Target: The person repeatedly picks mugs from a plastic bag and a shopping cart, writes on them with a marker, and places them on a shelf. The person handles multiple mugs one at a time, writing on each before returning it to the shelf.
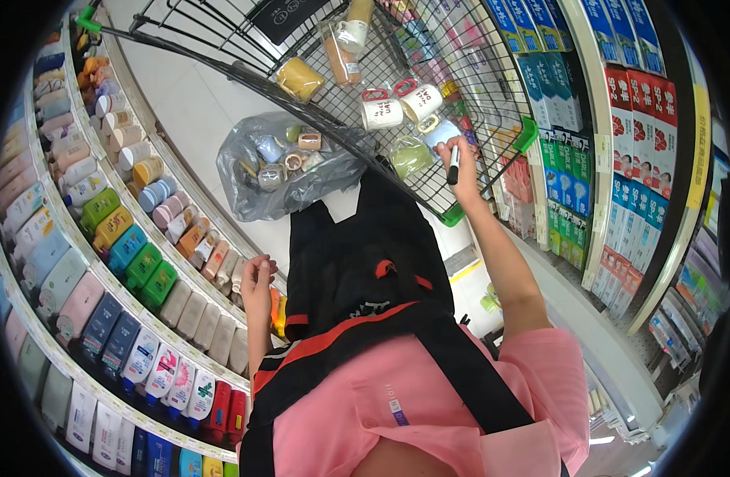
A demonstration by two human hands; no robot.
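Observation:
My right hand (461, 173) reaches into a black wire shopping cart (442, 210). A marker pen (454, 166) with a white barrel and black cap is held in it. Its fingertips are at a light blue mug (441, 135) in clear plastic; whether they grip the mug I cannot tell. Beside that are a green wrapped mug (410, 157) and two white mugs with lettering, one upright-looking (381, 113) and one tilted (422, 102). My left hand (257, 285) hangs by the left shelves, fingers loosely curled, with nothing visible in it.
A grey plastic bag (240, 179) with several wrapped mugs sits beside the cart. A yellow mug (300, 80) is farther up in the cart. Shelves of bottles (144, 265) curve along the left. Toothpaste boxes (565, 173) fill shelves at right. A black apron (365, 256) hangs before me.

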